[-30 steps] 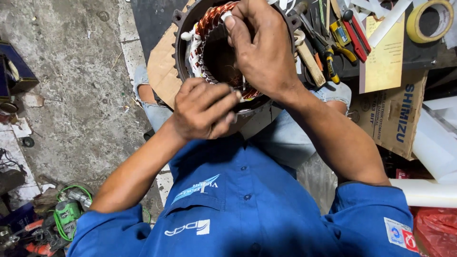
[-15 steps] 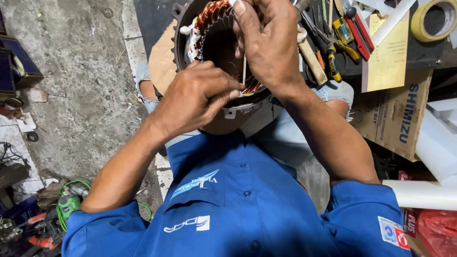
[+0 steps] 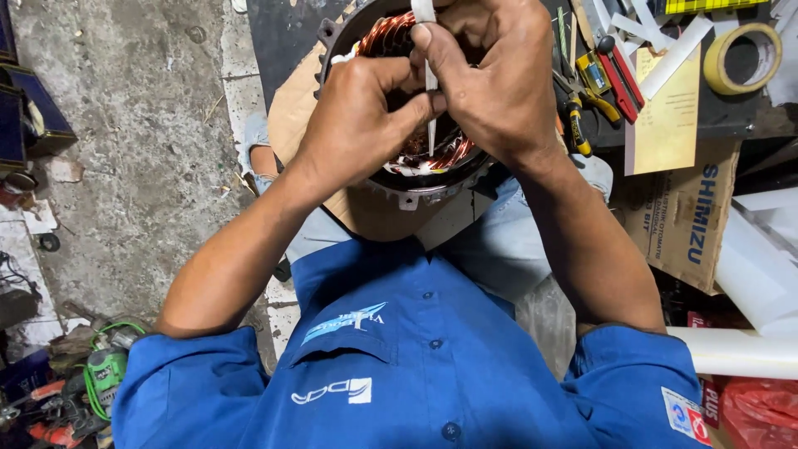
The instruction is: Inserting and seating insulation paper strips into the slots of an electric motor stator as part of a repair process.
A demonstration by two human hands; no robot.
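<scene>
Work piece: a round dark-metal motor stator with copper-coloured windings (image 3: 407,158) sits at upper centre of the frame, resting on the person's lap over a brown cardboard sheet (image 3: 378,218).
Left hand: the left hand (image 3: 353,125) lies over the stator's left rim, thumb and fingers pressed together on a thin white insulating strip (image 3: 430,87).
Right hand: the right hand (image 3: 490,79) covers the stator's upper right; its grip pinches the same strip, which stands upright in the bore.
Progress (judged): copper coils already fill the visible slots; the strip is only partly seated, so insulation work appears unfinished. How many slots remain cannot be told.
Surface: rough grey concrete floor (image 3: 141,141) at left.
Surroundings: red-handled pliers (image 3: 619,75) and a yellowish tape roll (image 3: 744,58) lie upper right; a brown cardboard box (image 3: 686,224) at right; a green power tool (image 3: 104,374) lower left.
</scene>
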